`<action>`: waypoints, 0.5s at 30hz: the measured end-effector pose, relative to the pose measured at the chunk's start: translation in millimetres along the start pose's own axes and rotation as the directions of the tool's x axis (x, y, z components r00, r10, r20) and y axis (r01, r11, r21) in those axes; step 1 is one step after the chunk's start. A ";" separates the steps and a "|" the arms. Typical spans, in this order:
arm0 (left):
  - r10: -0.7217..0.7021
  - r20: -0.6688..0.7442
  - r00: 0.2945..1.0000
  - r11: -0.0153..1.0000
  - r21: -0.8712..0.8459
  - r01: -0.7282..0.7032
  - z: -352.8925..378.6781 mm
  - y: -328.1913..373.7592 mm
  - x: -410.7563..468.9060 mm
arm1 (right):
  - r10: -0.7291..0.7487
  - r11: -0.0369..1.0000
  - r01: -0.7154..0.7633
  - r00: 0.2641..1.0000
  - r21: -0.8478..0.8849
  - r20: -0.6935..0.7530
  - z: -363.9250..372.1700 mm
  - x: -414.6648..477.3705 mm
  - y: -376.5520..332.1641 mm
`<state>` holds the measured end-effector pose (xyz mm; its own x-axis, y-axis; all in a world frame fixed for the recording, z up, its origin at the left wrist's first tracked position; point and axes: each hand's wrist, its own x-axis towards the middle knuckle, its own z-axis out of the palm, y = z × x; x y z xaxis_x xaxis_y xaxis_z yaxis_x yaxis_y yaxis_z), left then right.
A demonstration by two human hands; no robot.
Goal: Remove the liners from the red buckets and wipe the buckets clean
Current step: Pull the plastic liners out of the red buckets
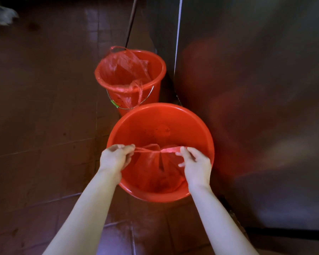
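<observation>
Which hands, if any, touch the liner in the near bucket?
Touching, both: the head view shows the left hand and right hand each pinching the liner stretched between them.

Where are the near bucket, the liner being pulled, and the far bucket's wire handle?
near bucket (195,137): head view, right inner wall.
pulled liner (151,162): head view, bunched plastic below the stretched loop.
wire handle (114,103): head view, its green clip.

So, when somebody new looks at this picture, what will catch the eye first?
The big red bucket in the lower middle stands out first, with the left hand and the right hand pinching its thin red liner, stretched between them over the opening. Just behind it stands a second red bucket with a crumpled liner draped inside and over its rim.
</observation>
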<state>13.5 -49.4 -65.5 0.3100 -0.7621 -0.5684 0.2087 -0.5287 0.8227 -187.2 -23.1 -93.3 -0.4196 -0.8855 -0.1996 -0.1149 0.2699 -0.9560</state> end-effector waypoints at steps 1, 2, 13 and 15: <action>0.033 0.073 0.997 0.999 -0.044 -0.030 -3.0 5.4 -2.1 | 0.040 0.994 -0.040 0.999 0.101 -0.001 0.5 2.9 -7.5; 0.081 0.169 0.982 0.993 -0.097 -0.065 -4.7 10.8 -5.2 | 0.079 0.970 -0.083 0.996 0.227 0.029 1.1 6.6 -17.2; 0.546 0.671 0.502 0.501 0.218 -0.837 -3.2 71.3 -31.7 | -0.158 0.883 -0.072 0.886 0.464 0.437 0.0 24.6 -109.6; 0.604 0.733 0.314 0.163 0.273 -0.948 -4.5 79.2 -30.9 | -0.315 0.939 0.190 0.808 0.285 0.498 -2.0 25.0 -112.2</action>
<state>24.6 -66.0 17.3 -0.4562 -0.8325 0.3145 -0.5129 0.5348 0.6715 -186.6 -74.7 9.4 0.1450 -0.9889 0.0324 0.0687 -0.0226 -0.9974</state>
